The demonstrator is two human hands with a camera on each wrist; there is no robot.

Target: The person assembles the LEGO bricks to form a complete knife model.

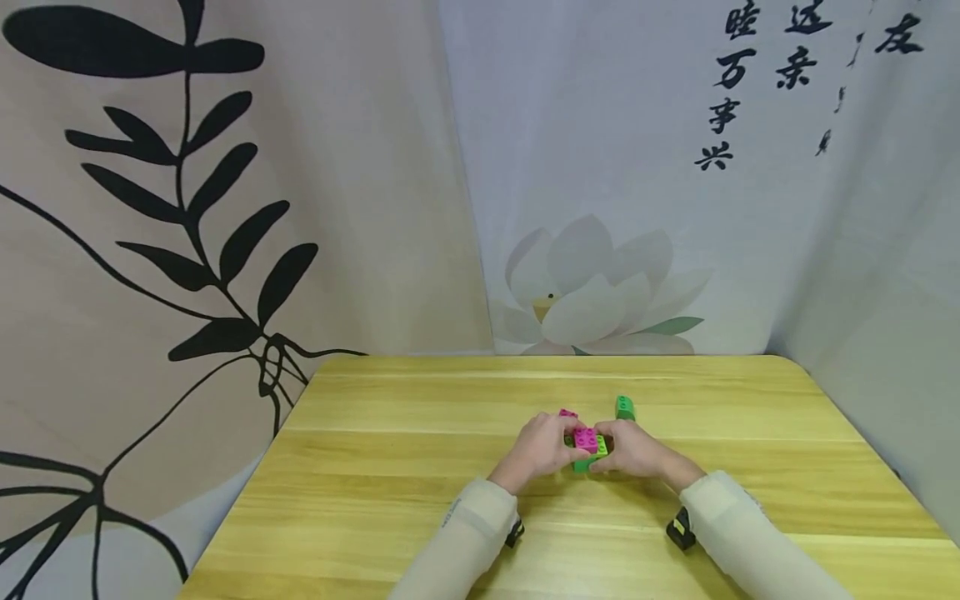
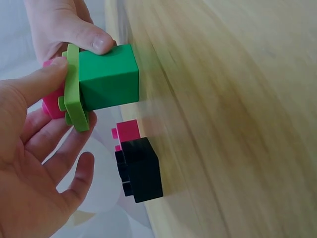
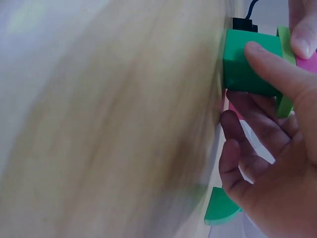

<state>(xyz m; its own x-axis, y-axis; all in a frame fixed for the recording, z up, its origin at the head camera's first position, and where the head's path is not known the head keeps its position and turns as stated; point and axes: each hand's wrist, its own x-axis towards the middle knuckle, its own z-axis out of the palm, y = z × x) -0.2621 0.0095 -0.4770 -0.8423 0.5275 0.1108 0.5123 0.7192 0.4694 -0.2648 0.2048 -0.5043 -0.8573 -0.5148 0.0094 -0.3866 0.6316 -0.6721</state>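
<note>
Fingers of the left hand (image 1: 545, 446) and right hand (image 1: 636, 450) cover the sides of a small stack (image 1: 586, 440) in the head view, leaving mainly its studded pink top in sight. The wrist views reveal more: a green block (image 2: 110, 79) at the bottom, a lime plate (image 2: 74, 89) over it and a pink brick (image 2: 53, 104) on top, the last partly hidden behind the left thumb. Whether the block touches the table (image 1: 375, 500) is hard to tell.

The stack sits between the two hands, held by both. The left hand pinches its upper end, thumb at the pink brick and lime plate, one finger against the plate's far edge. The right hand grips the green block, thumb flat on one face, with fingers bent behind the opposite side; their exact contact is out of sight.

Beyond the left hand, a black brick (image 2: 142, 171) stands next to a second pink piece (image 2: 129, 130), which it partly blocks. A rounded green piece (image 3: 221, 206) lies past the right hand, its far part hidden by that hand in the right wrist view. Both sleeves (image 1: 465, 533) run off the bottom of the head view.
</note>
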